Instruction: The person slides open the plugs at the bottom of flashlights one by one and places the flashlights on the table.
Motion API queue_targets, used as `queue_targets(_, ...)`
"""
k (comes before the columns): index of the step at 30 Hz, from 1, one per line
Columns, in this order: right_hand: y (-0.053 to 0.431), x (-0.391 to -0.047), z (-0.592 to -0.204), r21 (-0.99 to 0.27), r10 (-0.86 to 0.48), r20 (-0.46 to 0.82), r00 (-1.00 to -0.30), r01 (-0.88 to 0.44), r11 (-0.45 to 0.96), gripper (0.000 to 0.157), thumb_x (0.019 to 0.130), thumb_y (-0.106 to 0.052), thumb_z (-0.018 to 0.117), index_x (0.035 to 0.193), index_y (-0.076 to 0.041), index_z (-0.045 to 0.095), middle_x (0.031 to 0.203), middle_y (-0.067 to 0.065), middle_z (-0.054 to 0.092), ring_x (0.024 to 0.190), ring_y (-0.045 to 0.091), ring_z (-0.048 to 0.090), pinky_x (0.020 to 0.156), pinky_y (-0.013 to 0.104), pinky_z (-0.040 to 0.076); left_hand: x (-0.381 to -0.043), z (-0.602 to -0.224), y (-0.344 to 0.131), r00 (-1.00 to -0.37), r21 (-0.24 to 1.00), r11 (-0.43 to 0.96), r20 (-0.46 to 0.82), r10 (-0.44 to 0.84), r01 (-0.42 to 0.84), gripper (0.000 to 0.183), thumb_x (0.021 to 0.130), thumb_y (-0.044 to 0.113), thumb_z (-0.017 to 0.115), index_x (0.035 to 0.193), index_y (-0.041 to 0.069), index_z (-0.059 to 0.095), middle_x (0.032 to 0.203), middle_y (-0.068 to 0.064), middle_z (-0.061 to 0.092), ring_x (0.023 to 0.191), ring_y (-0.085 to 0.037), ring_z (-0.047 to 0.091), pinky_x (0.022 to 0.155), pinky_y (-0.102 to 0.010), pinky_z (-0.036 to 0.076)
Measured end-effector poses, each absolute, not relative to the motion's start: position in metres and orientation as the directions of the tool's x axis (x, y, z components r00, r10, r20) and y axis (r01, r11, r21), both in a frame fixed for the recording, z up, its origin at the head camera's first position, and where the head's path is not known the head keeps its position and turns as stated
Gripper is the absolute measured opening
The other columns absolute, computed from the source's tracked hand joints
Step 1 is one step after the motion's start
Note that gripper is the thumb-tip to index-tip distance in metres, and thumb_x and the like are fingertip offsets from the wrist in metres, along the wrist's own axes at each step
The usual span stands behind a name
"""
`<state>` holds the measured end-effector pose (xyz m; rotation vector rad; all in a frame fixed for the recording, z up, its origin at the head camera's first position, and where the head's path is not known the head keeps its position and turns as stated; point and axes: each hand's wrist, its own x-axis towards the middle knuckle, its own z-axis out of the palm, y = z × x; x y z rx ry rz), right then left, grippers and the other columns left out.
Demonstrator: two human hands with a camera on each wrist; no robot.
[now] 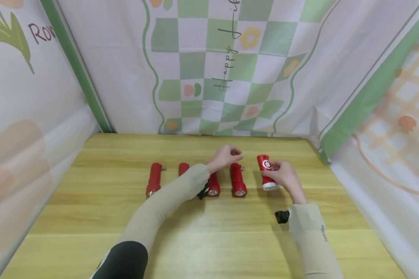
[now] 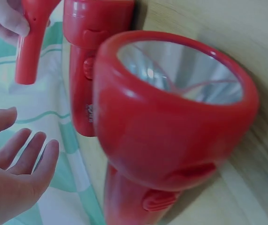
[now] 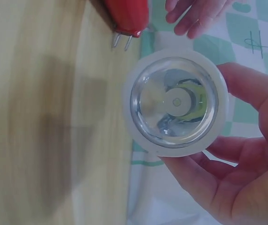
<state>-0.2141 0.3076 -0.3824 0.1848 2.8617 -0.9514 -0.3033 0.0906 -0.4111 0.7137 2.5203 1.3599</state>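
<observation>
My right hand (image 1: 284, 174) grips a red flashlight (image 1: 264, 164) with a white rim and a round white emblem, thumb and fingers around its body. Its clear lens (image 3: 176, 102) faces the right wrist camera. My left hand (image 1: 225, 158) holds nothing; its fingers (image 2: 26, 154) are spread and slightly bent above the row of flashlights. Just right of that hand lies another red flashlight (image 1: 238, 180), lens toward me. A further red flashlight (image 1: 213, 185) is partly hidden beneath the left forearm. In the left wrist view a large red flashlight head (image 2: 171, 117) fills the middle.
Farther left on the wooden table (image 1: 213, 240) lie a mostly hidden red flashlight (image 1: 183, 167) and another red flashlight (image 1: 155, 176). Metal plug prongs (image 3: 122, 41) stick out of one flashlight's end. A patterned cloth (image 1: 216, 66) hangs behind the table, with more cloth at both sides.
</observation>
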Motion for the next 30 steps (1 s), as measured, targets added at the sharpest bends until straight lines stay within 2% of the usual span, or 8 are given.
queue_targets(5,0.305,-0.215,-0.378,-0.588,0.075,-0.124,-0.989,0.134,0.798,0.065,0.089,-0.032,0.071,0.134,0.010,0.052,0.124,0.032,0.063,0.105,0.037,0.065,0.077,0.033,0.056,-0.302,-0.407,0.093,-0.876,0.831,0.460,0.066,0.478,0.313,0.035,0.097,0.026,0.064,0.124,0.004,0.066,0.121,-0.011,0.071,0.111,-0.022,0.066,0.093,-0.027,0.056)
queue_targets(15,0.297,-0.210,-0.367,-0.588,0.068,-0.080,-0.994,0.102,0.802,0.063,0.089,-0.031,0.070,0.135,0.008,0.052,0.124,0.031,0.063,0.106,0.038,0.065,0.074,0.030,0.056,-0.298,-0.396,0.097,-0.864,0.854,0.395,0.117,0.490,0.340,0.030,0.096,0.022,0.066,0.121,0.007,0.068,0.118,-0.010,0.072,0.108,-0.021,0.067,0.085,-0.020,0.056)
queue_targets(30,0.283,-0.203,-0.358,-0.599,0.060,-0.034,-0.998,0.069,0.798,0.060,0.090,-0.029,0.070,0.136,0.005,0.052,0.127,0.030,0.062,0.113,0.040,0.062,0.081,0.039,0.058,-0.293,-0.383,0.098,-0.868,0.863,0.366,0.149,0.473,0.348,0.030,0.096,0.025,0.066,0.121,0.009,0.068,0.119,-0.008,0.072,0.108,-0.019,0.067,0.090,-0.023,0.055)
